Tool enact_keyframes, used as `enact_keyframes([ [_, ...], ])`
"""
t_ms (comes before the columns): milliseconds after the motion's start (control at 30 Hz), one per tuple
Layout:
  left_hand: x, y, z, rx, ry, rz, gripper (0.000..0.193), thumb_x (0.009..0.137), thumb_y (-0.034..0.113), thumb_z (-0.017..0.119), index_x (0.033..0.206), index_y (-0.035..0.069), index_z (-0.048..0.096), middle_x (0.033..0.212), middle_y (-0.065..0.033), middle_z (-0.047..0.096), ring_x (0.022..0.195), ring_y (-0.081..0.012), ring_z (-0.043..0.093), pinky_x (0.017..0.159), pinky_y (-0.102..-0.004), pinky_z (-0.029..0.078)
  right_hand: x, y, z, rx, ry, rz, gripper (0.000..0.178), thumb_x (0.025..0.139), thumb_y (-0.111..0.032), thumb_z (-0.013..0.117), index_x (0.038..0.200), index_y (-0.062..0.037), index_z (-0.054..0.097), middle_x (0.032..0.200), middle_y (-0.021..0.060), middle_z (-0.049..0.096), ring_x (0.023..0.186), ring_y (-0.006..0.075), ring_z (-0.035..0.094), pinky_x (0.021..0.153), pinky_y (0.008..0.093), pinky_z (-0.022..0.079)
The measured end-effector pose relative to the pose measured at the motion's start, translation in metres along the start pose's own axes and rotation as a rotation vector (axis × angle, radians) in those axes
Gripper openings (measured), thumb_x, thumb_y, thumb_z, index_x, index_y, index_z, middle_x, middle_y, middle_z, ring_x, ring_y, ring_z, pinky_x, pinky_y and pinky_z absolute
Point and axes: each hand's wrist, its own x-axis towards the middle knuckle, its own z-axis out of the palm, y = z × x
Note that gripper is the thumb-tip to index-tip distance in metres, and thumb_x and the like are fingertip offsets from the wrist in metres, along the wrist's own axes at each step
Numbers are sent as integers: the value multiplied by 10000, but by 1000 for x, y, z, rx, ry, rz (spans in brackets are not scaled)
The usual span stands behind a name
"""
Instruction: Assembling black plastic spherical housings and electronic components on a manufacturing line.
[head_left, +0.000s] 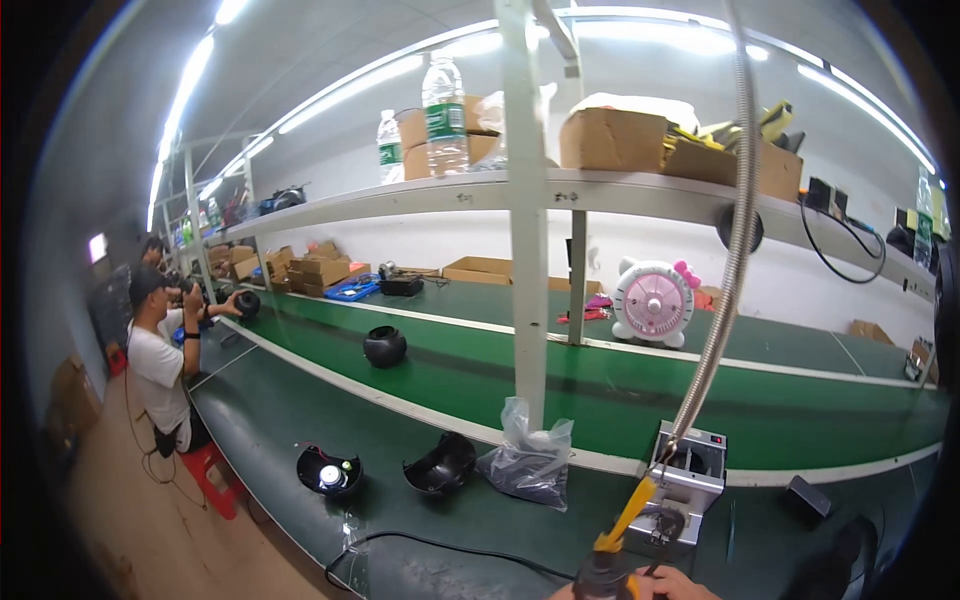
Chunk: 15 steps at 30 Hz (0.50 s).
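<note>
At the lower edge my right hand is closed round an electric screwdriver, only partly in view. A sliver of skin shows on the tool's left side; I cannot tell which hand it belongs to. The screwdriver hangs by a yellow strap from a coiled metal spring. Just beyond my hand stands a grey metal box-shaped device, probably a screw feeder. To the left lie two black curved shells: an empty one, and one with a white round part and wires inside.
A clear bag of dark parts stands by the green conveyor belt. A black round housing sits on the belt. A pink-and-white fan stands beyond. A black cable crosses the bench. A co-worker works at far left.
</note>
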Motion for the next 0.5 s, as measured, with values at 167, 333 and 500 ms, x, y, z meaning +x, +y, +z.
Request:
enact_keyframes([
  [167, 12, 20, 5, 278, 244, 112, 398, 958, 249, 703, 1222, 7, 532, 862, -40, 626, 684, -92, 583, 632, -222, 482, 6, 3, 17, 222, 85, 131, 1338, 456, -277, 1021, 1532, -24, 267, 1413, 140, 454, 1287, 235, 472, 1074, 368, 395],
  [333, -8, 30, -8, 545, 363, 196, 286, 949, 219, 715, 1098, 25, 565, 792, -22, 602, 677, -90, 577, 621, -248, 475, 9, -22, -5, 55, -56, 206, 1143, 427, -281, 1018, 1398, -35, 466, 1336, 103, 512, 1239, 240, 511, 1022, 358, 432],
  [500, -28, -1, -61, 1078, 506, 180, 273, 903, 219, 743, 1026, 31, 588, 681, -99, 570, 603, -174, 595, 575, -338, 468, 8, -46, -84, -55, -11, 268, 1076, 451, -262, 1006, 1370, -29, 497, 1228, 88, 574, 1169, 224, 555, 943, 327, 454],
])
